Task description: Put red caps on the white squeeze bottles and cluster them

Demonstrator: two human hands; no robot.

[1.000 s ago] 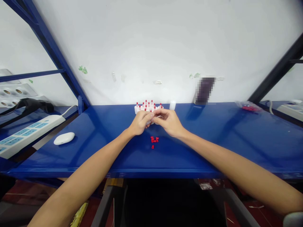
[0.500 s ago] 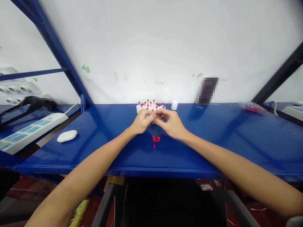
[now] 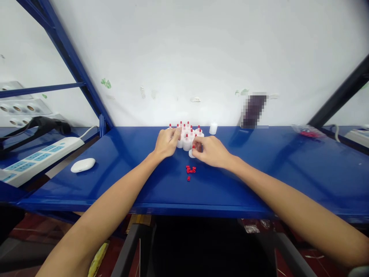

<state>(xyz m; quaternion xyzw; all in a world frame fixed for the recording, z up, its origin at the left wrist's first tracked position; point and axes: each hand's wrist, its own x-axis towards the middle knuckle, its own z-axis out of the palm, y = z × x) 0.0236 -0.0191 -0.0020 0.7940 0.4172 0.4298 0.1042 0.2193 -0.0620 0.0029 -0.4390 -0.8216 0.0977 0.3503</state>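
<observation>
A cluster of white bottles (image 3: 187,144) with red-tipped nozzles stands upright on the blue shelf in front of me. My left hand (image 3: 168,143) is at the cluster's left side, thumb and forefinger close together against the bottles. Whether anything is between those fingers is hidden. At the front right of the cluster, my right hand (image 3: 211,151) pinches a red-tipped white bottle (image 3: 191,154), mostly covered by the fingers. Closer to me lie several loose red caps (image 3: 190,169), one (image 3: 188,178) apart from the others.
One plain white bottle (image 3: 213,128) stands behind my right hand, by the wall. A white oval case (image 3: 83,165) and a power strip (image 3: 43,157) are on the left. Far right lies a clear bag of red pieces (image 3: 309,132). A dark pixelated object (image 3: 253,111) leans on the wall.
My hands, together over the bottles before, have come apart. The left has moved left; the right has shifted slightly right and nearer, with the red-tipped bottle. The front bottles are now visible.
</observation>
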